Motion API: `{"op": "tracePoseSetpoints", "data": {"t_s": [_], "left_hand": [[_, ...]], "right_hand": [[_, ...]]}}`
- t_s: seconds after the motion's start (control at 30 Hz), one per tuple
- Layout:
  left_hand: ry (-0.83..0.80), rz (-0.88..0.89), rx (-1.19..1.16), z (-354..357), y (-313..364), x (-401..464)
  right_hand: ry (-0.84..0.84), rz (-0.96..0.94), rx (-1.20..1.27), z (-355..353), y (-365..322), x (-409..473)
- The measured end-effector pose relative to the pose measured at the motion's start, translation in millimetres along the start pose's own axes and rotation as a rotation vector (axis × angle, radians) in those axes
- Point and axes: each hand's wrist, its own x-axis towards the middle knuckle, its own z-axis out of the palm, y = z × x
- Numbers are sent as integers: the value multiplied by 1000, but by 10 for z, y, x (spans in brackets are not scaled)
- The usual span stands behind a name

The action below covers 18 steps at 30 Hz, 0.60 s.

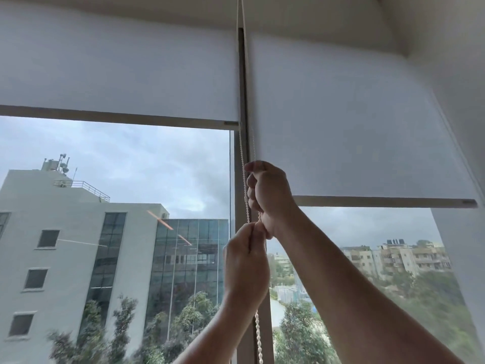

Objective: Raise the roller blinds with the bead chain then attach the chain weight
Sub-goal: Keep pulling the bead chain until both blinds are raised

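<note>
Nearest, at 6 o'clock, the bead chain (258,334) hangs slack beside the window post (263,311); it looks light, limp and knobbly, best gripped across several beads and pulled straight down. The left hand (246,261) pinches one strand, fingers curled tight. Just above it, touching, the right hand (267,195) is fisted round the other strand. Farther off, the right blind (354,127) at 2 o'clock hangs lower than the left blind (118,69) at 10 o'clock. No weight shows.

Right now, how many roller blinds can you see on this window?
2: the left blind, raised higher, and the right blind, hanging lower, beside the bead chain. Others may lie outside the view.
</note>
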Motion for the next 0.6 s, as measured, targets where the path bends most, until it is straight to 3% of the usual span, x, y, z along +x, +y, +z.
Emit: {"op": "tracePoseSetpoints", "data": {"t_s": [0.13,0.27,0.37,0.5,0.6], "left_hand": [[-132,-79,-89,-135,10,136],[-50,-227,-248,-222,146,452],[-81,-272,-308,-222,337,734],[-167,-236,-303,-118,589,1029],[-141,-275,-336,-9,641,1094]], "right_hand": [[101,-230,-176,33,53,15],[120,-320,-278,23,165,-89],[89,-390,-316,-28,409,-291],[58,-367,-263,-62,770,-560],[21,-351,-199,-118,896,-660]]}}
